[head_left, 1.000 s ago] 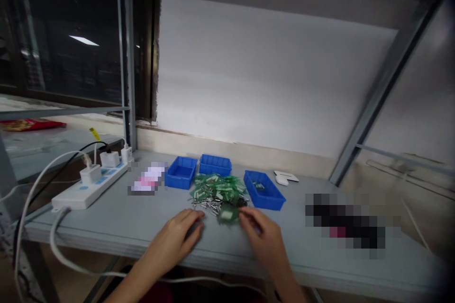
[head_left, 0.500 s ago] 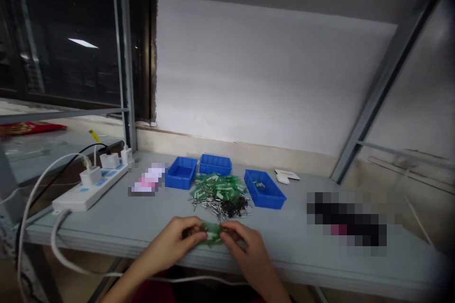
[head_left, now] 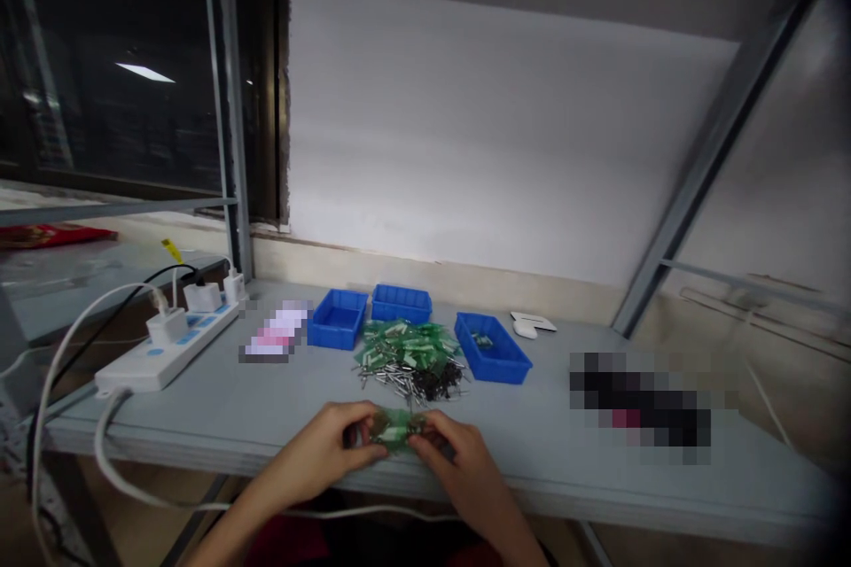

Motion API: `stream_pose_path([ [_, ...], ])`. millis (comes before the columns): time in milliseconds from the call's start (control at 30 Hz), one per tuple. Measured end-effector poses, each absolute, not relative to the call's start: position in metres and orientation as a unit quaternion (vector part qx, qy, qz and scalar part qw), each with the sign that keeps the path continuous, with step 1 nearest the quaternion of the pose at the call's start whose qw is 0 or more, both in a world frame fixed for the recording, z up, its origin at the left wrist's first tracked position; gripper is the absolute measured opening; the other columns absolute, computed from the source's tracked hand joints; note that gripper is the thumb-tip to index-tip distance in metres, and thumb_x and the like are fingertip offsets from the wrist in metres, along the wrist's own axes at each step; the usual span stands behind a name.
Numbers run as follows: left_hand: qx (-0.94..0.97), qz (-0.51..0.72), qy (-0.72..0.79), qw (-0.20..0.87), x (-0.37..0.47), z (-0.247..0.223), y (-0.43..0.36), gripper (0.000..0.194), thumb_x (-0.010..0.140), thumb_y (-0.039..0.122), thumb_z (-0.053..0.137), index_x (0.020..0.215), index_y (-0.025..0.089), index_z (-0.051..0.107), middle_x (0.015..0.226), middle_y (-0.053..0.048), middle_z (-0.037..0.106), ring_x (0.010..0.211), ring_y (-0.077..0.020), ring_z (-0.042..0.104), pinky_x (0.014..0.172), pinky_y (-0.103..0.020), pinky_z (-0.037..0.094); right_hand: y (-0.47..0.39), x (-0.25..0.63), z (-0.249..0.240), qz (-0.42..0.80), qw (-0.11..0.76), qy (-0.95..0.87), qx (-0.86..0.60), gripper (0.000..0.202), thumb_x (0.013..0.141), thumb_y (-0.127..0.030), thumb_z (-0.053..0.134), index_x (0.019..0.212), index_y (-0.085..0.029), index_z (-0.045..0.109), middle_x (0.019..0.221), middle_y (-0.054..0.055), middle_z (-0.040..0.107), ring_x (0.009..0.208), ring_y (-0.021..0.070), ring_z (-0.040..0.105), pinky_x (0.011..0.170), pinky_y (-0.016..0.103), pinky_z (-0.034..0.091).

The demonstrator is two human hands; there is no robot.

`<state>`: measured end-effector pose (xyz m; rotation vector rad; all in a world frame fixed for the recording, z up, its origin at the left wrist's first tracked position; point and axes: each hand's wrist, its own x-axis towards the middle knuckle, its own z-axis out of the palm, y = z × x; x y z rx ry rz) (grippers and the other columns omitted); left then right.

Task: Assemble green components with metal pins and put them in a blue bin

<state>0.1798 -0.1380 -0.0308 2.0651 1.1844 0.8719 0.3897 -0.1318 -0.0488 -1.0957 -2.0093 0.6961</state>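
Note:
My left hand [head_left: 329, 450] and my right hand [head_left: 458, 461] meet near the table's front edge and together hold a small green packet [head_left: 394, 429] between their fingertips. Just beyond them lies a heap of green packets [head_left: 404, 348], with small silver metal parts [head_left: 389, 379] and small black parts [head_left: 439, 386] spread along its near side. Three blue bins stand around the heap: one at the left [head_left: 338, 320], one behind [head_left: 401, 303], and one at the right [head_left: 493, 347] with a few small pieces inside.
A white power strip [head_left: 166, 345] with plugged chargers and trailing cables lies at the left on the grey table [head_left: 199, 412]. A small white device [head_left: 532, 325] sits behind the right bin. Blurred patches lie left of the bins and at the right. A diagonal metal strut rises at the right.
My right hand drew a green packet from the heap toward the front edge, and my left hand joined it. Both hands now grip the packet closer to me.

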Motion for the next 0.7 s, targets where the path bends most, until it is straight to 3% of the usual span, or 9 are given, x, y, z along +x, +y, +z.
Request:
stream_pose_path([
  [267, 0.774, 0.351, 0.443, 0.284, 0.1787, -0.0349, -0.1377, 0.017, 0.084, 0.027, 0.055, 0.072, 0.015, 0.057, 0.069, 0.002, 0.054, 0.067, -0.0136, 0.048, 0.061, -0.02, 0.036, -0.1351, 0.3882, -0.0443, 0.279, 0.378, -0.784, -0.406, 0.016, 0.089, -0.03, 0.051, 0.082, -0.019, 0.061, 0.074, -0.001, 0.064, 0.068, 0.0136, 0.056, 0.062, 0.02, 0.04],
  [533, 0.768, 0.425, 0.406, 0.254, 0.1755, -0.0374, -0.1351, 0.014, 0.085, 0.024, 0.055, 0.083, 0.017, 0.067, 0.082, -0.003, 0.057, 0.079, -0.0169, 0.055, 0.072, -0.025, 0.042, -0.1315, 0.3897, -0.0461, 0.245, 0.41, -0.782, -0.4, 0.019, 0.089, -0.029, 0.051, 0.095, -0.023, 0.068, 0.091, 0.003, 0.067, 0.086, 0.0183, 0.06, 0.078, 0.026, 0.044],
  [700, 0.75, 0.429, 0.425, 0.269, 0.1726, -0.0411, -0.1329, 0.022, 0.085, 0.023, 0.052, 0.096, 0.02, 0.07, 0.082, -0.004, 0.067, 0.075, -0.0178, 0.059, 0.07, -0.026, 0.046, -0.1372, 0.3923, -0.0432, 0.317, 0.369, -0.774, -0.406, 0.027, 0.09, -0.034, 0.047, 0.108, -0.024, 0.064, 0.078, 0.002, 0.068, 0.07, 0.0167, 0.062, 0.068, 0.026, 0.047],
])
